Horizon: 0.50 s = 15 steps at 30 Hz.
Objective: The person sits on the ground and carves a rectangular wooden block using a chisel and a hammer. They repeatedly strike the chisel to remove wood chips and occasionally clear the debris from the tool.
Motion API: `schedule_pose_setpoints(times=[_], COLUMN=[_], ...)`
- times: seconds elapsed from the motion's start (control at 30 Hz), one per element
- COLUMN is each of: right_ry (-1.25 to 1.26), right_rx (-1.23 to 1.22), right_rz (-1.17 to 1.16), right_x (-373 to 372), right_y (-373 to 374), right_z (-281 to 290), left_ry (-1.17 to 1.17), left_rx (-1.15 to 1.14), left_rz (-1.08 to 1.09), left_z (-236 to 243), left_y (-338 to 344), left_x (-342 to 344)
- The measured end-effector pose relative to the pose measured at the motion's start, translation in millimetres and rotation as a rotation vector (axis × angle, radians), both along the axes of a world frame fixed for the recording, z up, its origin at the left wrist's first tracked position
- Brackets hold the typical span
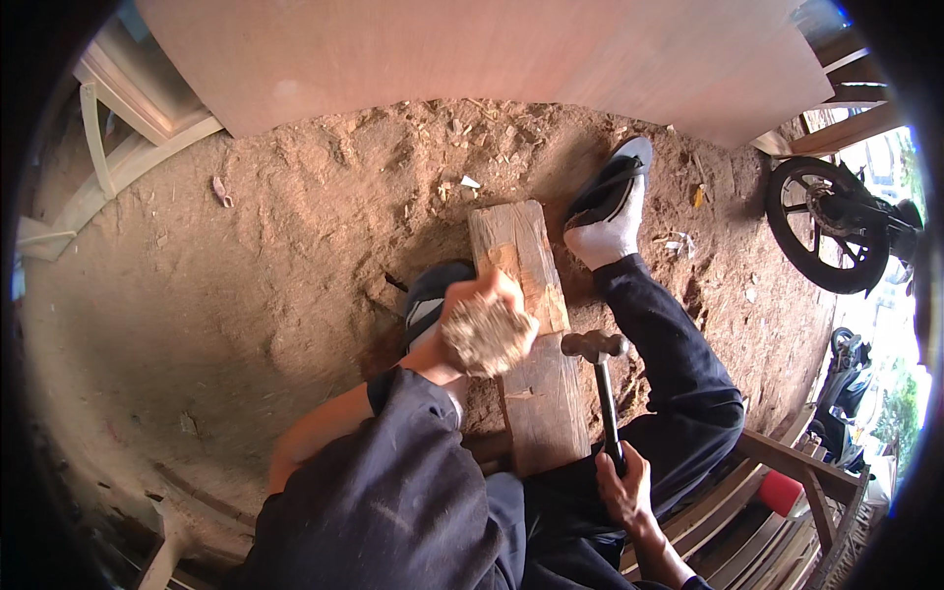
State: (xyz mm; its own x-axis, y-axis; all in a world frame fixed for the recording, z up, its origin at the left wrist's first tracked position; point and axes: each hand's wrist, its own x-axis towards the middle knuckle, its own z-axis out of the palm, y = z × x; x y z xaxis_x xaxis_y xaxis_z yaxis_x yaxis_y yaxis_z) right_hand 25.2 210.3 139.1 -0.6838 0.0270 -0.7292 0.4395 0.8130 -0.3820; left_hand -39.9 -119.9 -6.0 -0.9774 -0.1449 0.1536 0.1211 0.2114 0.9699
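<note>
Two hands are at work over a timber plank (549, 413), which lies lengthwise between the person's feet above sawdust-strewn ground (295, 226), its near end reaching back to the lap. The left hand (470, 294) has its grip clamped around a rough, brownish piece (490, 338), blurred and seen from above; I cannot tell whether it is a tool's handle or loose wood, nor whether its lower end touches the plank. The right hand (626, 482) has its grip wrapped round the dark handle of a hammer (607, 403), whose metal head shows at the plank's right edge, near the left hand.

The step in hand looks like driving the held piece with the hammer. To do it well, seat the piece firmly first, stand it true to the wood, and keep the fingers well below its top so that a stray blow misses the knuckles. Let the hammer face land square on the middle; short, even taps should give better control than one hard hit. Brace the plank so it cannot skid, and mind the sandalled right foot (608, 211), which is close beside its far end
</note>
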Motion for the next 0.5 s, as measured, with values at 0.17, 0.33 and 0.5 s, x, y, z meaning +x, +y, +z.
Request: schedule_pose_setpoints(times=[0.17,0.33,0.5], right_ry=[-0.004,0.046,0.264], right_rx=[-0.063,-0.072,-0.215], right_rz=[0.016,0.064,0.167], right_x=[-3,-5,12], right_y=[-10,-23,-14], right_z=[-2,11,6], left_ry=[0.17,0.295,0.55], left_rx=[0.271,0.452,0.61], left_rz=[0.249,0.445,0.716], left_z=[10,47,95], left_y=[-28,-64,-124], left_x=[8,26,75])
